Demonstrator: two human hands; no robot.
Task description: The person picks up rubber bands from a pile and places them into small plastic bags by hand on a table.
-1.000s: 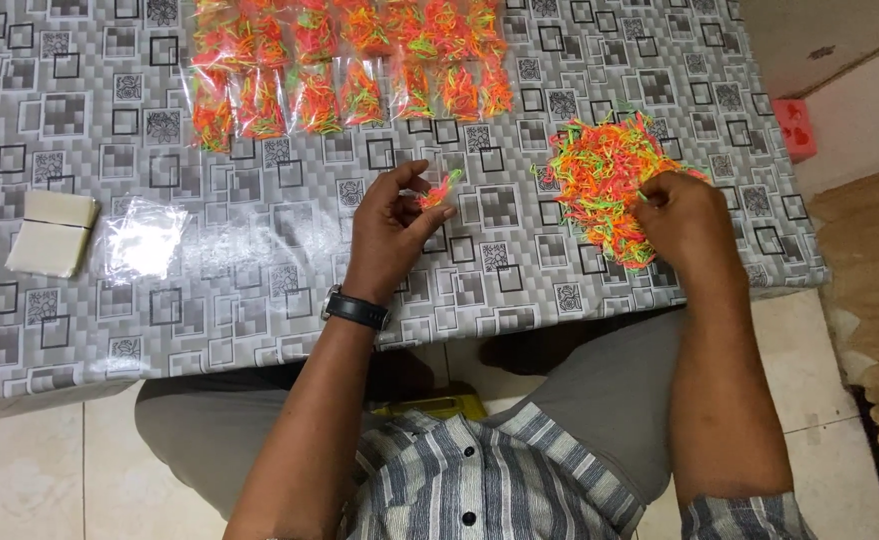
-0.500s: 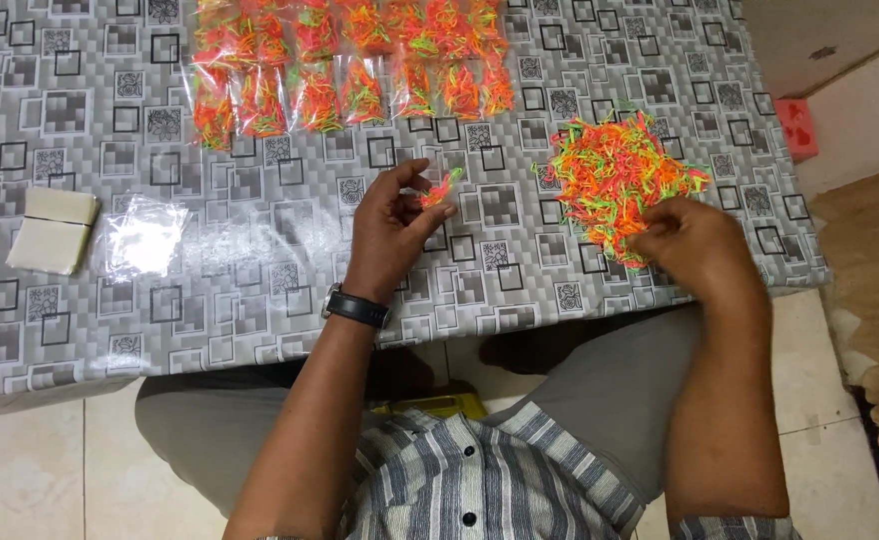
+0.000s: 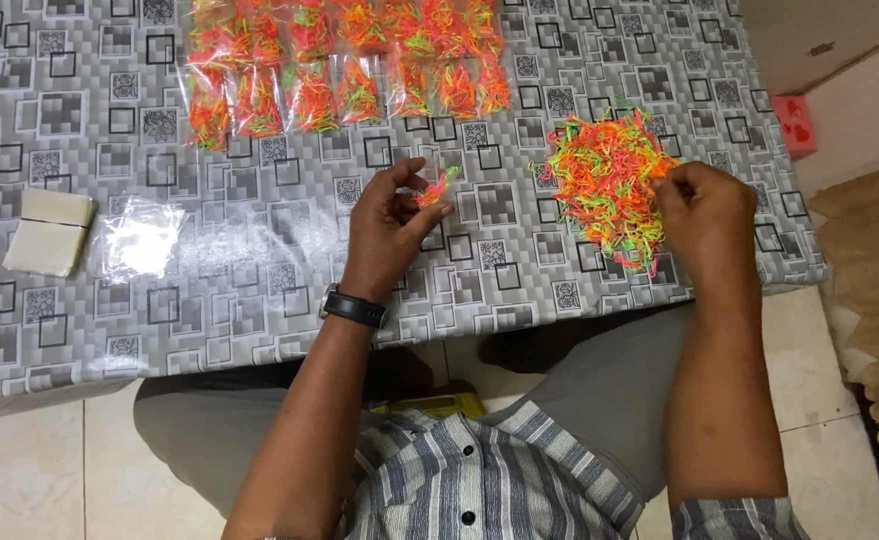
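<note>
My left hand (image 3: 390, 225), with a black watch at the wrist, is over the middle of the table and pinches a small bunch of neon rubber bands (image 3: 438, 188) between thumb and fingers. A loose pile of orange, green and pink rubber bands (image 3: 605, 180) lies on the right of the table. My right hand (image 3: 705, 215) rests at that pile's right edge with its fingers curled into the bands. Whether it has hold of any is hidden.
Two rows of small clear bags filled with bands (image 3: 345, 65) lie at the table's far side. A stack of empty clear bags (image 3: 142, 238) and two cream pads (image 3: 50, 232) sit at the left. The table has a grey patterned cloth (image 3: 230, 310). A pink box (image 3: 795, 125) is on the floor at the right.
My right hand has shifted a little along the pile's right edge. My left hand has stayed in place with its bunch.
</note>
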